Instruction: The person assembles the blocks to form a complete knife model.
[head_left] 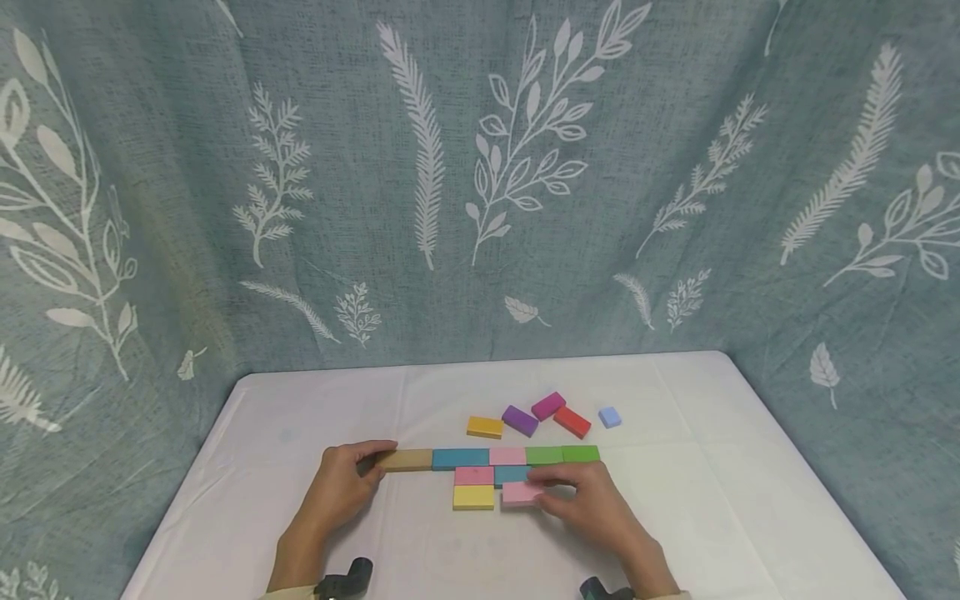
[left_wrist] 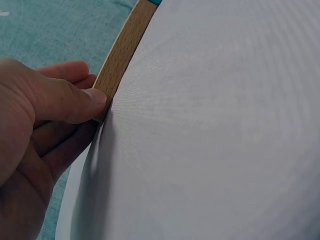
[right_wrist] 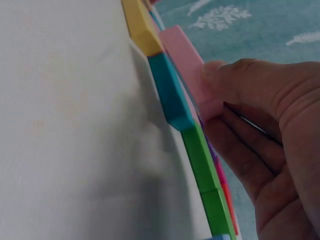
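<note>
Evidently the pale pink block (head_left: 519, 494) matters most from where I stand. It's in the right hand (head_left: 592, 504), thumb on one side and fingers on the other, pinching just one end; the grip is narrow, perhaps so the far end can sit close to its neighbours with no knuckles in the way. It hangs just on the person's side of the short teal block (head_left: 510, 474), with a slight gap between it and the yellow block (head_left: 473, 497) to its left. Whether it touches the tabletop, I can't tell.

Above the yellow block lies a deeper pink block (head_left: 474, 475), edge to edge with the short teal one. Those two in turn lie against the long row: wooden block (head_left: 407, 460), long blue block (head_left: 461, 457), small pink block (head_left: 507, 456), dull green block (head_left: 543, 455), bright green block (head_left: 581, 452).

The left hand (head_left: 347, 483) has the wooden block's free end between thumb and fingers, likely to stop the row sliding.

Further off lie an orange-yellow block (head_left: 485, 427), a purple block (head_left: 520, 421), a magenta block (head_left: 548, 406), a red block (head_left: 572, 422) and a light blue block (head_left: 610, 417), loosely scattered, probably within easy reach. All rest on a white-covered table (head_left: 750, 517), with a leafy curtain (head_left: 450, 317) behind.
</note>
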